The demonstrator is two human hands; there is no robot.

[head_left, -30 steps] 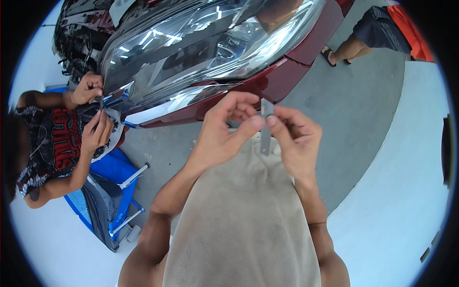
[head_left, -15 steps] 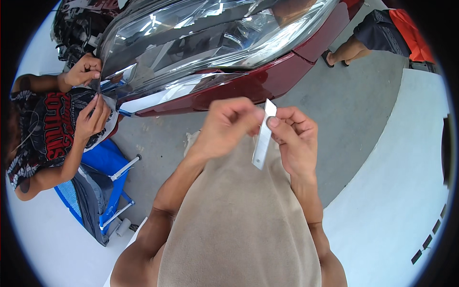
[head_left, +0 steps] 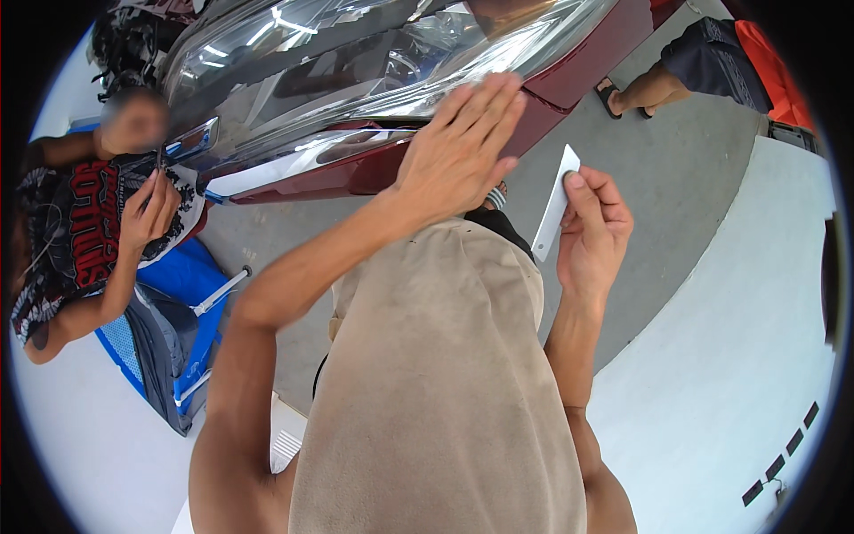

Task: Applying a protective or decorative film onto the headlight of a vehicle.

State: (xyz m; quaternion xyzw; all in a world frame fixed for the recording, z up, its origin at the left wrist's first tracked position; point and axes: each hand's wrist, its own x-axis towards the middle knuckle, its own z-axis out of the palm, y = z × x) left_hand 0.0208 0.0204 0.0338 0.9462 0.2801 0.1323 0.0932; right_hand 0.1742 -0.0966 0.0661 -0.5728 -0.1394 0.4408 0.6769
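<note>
My left hand point(head_left: 458, 151) reaches forward with its fingers stretched out flat, over the lower edge of a car's large clear headlight point(head_left: 347, 67). Whether the fingertips rest on the lens I cannot tell. Nothing shows in that hand. Between the thumb and fingers of my right hand point(head_left: 599, 218) is a bare utility knife blade point(head_left: 553, 205), silver, with a slanted tip and a small hole at its lower end. It is held in the air to the right of my left hand, apart from the car. The dark red bumper point(head_left: 543, 125) runs below the headlight.
At the left a co-worker in a printed black shirt point(head_left: 84, 222) holds something dark and thin by the headlight's corner. A blue folding chair point(head_left: 191, 294) stands behind that person. Another person's legs point(head_left: 654, 89) are at the far right. Grey floor point(head_left: 667, 205) meets a white surface point(head_left: 712, 356).
My left hand has left the blade and moved forward to the headlight's edge, its fingers opening flat. My right hand has shifted right, still holding the blade.
</note>
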